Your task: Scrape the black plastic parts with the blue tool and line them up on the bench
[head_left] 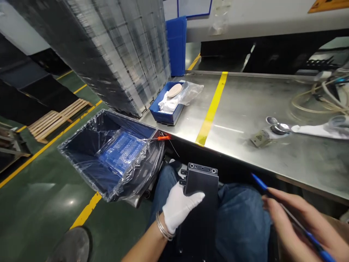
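Note:
My left hand (180,207), in a white glove, grips a black rectangular metal housing (201,189) upright over my lap, with small tabs and holes along its top end. Its lower part fades into shadow against my jeans. My right hand (298,227), bare, pinches a slim blue pen (317,245) whose tip points up and left, towards the housing. A thin dark strip lies along the pen inside my fingers, but I cannot tell what it is.
A steel table edge (218,147) with yellow tape runs ahead. On it sit a blue tray (163,112) holding white cloth and a round pad, plus tubing. A plastic-lined blue bin (81,160) stands left, with an orange-handled tool (163,138) on its rim.

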The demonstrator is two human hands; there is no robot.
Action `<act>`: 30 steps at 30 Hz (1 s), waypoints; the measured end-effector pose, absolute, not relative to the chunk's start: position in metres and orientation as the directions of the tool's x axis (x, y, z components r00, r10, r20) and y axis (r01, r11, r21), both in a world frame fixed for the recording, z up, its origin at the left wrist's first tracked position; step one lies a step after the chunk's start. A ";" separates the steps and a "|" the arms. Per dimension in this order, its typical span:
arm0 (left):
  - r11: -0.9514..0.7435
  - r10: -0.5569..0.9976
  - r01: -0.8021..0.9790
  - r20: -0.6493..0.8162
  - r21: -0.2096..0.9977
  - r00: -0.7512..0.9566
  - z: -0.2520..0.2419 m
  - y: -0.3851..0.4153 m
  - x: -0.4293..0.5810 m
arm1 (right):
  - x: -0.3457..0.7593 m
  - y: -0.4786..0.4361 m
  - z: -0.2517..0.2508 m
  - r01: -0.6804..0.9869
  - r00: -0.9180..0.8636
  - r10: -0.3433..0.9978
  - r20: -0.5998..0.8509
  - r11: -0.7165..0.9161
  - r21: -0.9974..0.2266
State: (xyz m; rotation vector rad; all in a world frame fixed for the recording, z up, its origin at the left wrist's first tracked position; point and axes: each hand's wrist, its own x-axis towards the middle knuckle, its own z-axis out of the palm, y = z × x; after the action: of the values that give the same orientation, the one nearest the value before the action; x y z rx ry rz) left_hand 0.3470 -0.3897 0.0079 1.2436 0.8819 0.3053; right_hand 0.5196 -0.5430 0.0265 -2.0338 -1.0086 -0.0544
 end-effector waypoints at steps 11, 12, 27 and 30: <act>0.328 0.624 0.251 -0.408 0.911 0.666 0.009 -0.405 0.335 | 0.486 -0.521 0.026 0.775 0.501 0.640 0.583 -0.032 -0.631; 0.323 0.622 0.246 -0.401 0.914 0.672 0.009 -0.405 0.334 | 0.485 -0.521 0.026 0.775 0.497 0.641 0.585 -0.025 -0.632; 0.307 0.619 0.273 -0.409 0.912 0.670 0.009 -0.408 0.334 | 0.481 -0.517 0.028 0.772 0.462 0.677 0.573 0.012 -0.636; 0.272 0.626 0.273 -0.385 0.923 0.679 0.010 -0.411 0.336 | 0.479 -0.510 0.032 0.771 0.398 0.708 0.584 0.086 -0.631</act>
State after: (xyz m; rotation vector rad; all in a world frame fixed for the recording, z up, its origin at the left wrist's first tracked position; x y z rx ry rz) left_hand 0.3365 -0.4110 0.0096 1.3141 0.8477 0.2802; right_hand 0.4786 -0.5105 0.0322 -1.6374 -1.3278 -0.0778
